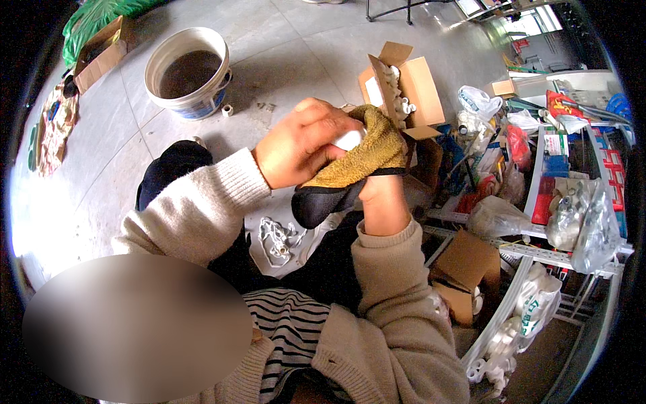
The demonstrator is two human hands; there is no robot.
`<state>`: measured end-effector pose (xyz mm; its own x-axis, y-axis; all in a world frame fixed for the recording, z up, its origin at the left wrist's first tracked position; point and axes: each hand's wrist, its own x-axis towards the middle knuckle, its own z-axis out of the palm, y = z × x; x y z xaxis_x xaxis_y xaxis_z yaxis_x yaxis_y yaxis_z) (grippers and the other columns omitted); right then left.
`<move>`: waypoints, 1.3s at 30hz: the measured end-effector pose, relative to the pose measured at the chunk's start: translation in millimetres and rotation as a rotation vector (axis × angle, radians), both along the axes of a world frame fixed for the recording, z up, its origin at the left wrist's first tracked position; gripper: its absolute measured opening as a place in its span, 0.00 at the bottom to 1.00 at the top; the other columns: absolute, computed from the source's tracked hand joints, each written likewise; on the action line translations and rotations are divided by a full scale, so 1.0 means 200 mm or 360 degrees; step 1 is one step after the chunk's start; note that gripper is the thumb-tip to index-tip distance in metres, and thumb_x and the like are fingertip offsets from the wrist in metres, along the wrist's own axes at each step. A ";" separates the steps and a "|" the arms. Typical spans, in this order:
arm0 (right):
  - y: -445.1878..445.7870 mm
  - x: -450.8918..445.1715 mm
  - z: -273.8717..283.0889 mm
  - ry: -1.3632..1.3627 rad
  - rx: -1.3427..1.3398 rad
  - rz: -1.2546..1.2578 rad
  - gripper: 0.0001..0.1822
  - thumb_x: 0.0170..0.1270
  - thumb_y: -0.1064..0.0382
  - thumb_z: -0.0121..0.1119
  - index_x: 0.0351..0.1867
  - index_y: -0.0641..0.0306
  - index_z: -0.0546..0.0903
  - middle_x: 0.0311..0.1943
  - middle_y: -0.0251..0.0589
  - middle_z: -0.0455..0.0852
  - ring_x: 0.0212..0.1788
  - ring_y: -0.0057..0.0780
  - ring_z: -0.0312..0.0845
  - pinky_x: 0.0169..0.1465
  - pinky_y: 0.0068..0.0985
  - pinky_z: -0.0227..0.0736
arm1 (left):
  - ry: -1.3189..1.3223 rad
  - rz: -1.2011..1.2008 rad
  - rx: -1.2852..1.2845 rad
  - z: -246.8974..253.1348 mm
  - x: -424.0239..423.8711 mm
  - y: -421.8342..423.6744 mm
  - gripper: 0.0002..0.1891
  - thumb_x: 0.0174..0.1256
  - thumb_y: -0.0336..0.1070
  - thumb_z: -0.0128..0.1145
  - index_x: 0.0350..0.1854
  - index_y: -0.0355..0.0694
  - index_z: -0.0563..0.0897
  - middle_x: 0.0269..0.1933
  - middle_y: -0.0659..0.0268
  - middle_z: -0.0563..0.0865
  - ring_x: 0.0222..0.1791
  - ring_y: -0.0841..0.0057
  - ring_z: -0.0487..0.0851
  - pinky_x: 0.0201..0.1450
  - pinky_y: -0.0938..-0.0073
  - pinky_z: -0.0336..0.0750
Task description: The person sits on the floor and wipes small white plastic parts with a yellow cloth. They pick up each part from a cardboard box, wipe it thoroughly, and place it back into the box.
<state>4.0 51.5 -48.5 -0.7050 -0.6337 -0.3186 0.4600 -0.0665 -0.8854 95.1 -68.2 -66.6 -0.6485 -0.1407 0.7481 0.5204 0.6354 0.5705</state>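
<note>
My left hand (308, 141) grips a small white plastic piece (350, 139), likely a pipe fitting, at its near side. A yellow-brown terry cloth (381, 144) with a dark edge and a black part hanging below wraps around the piece. My right hand (386, 189) is inside or behind this cloth; only its wrist and heel show, and its fingers are hidden. Both hands meet in front of my knees, above the floor. Just beyond them, an open cardboard box (426, 93) contains several white pipe fittings (401, 101).
A white bucket (151, 76) of dark liquid stands ahead on the left, with a white fitting (227, 110) on the floor beside it. White plastic scraps (277, 242) lie between my legs. At right, a metal rack (525, 247) carries bagged parts. Another cardboard box (464, 257) sits nearby.
</note>
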 end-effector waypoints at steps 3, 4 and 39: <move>0.04 -0.03 -0.18 0.0618 0.0013 -0.0032 0.14 0.61 0.59 0.47 0.45 0.63 0.71 0.41 0.38 0.76 0.42 0.28 0.73 0.44 0.24 0.70 | -0.0193 -0.0048 0.0346 -0.02 0.00 0.01 0.18 0.49 0.30 0.59 0.45 0.37 0.75 0.36 0.58 0.79 0.39 0.62 0.76 0.45 0.68 0.69; 0.07 -0.10 -0.34 0.1044 0.0067 -0.0064 0.14 0.60 0.58 0.48 0.45 0.63 0.71 0.41 0.38 0.76 0.41 0.28 0.72 0.43 0.24 0.71 | -0.0291 -0.0159 0.0688 -0.03 -0.01 0.03 0.16 0.55 0.32 0.57 0.46 0.35 0.75 0.37 0.60 0.80 0.39 0.68 0.77 0.45 0.72 0.69; -0.09 0.10 0.15 0.2958 0.1079 0.0903 0.24 0.52 0.51 0.50 0.45 0.68 0.72 0.38 0.48 0.77 0.39 0.45 0.72 0.46 0.35 0.68 | -0.1004 -0.0448 0.1793 -0.04 0.04 -0.04 0.15 0.64 0.47 0.45 0.42 0.41 0.73 0.24 0.72 0.74 0.20 0.88 0.70 0.16 0.85 0.62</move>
